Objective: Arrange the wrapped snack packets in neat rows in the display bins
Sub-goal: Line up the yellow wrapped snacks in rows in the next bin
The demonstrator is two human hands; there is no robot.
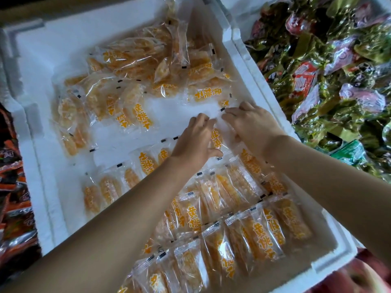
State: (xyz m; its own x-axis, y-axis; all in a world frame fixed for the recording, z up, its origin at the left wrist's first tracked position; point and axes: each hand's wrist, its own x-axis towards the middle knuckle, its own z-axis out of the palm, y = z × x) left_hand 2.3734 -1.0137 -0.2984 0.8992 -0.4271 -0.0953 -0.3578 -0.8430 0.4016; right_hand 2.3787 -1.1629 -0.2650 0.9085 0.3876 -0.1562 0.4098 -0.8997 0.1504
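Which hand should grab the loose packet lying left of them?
Probably the left hand: it is nearer that loose packet, while the right hand sits farther, beside the bin wall. Both hold a clear packet now.

This looks like a shop or market stall selling loose snacks, though little beyond the bins is in view. A wide white foam bin (31,166) holds dozens of identical clear packets (190,212) printed in orange, laid in rows at the near end and heaped at the far end. Just to its right a second foam bin (245,15) is piled with green and red packets (317,81). Dark red packets (12,187) lie at the left edge.
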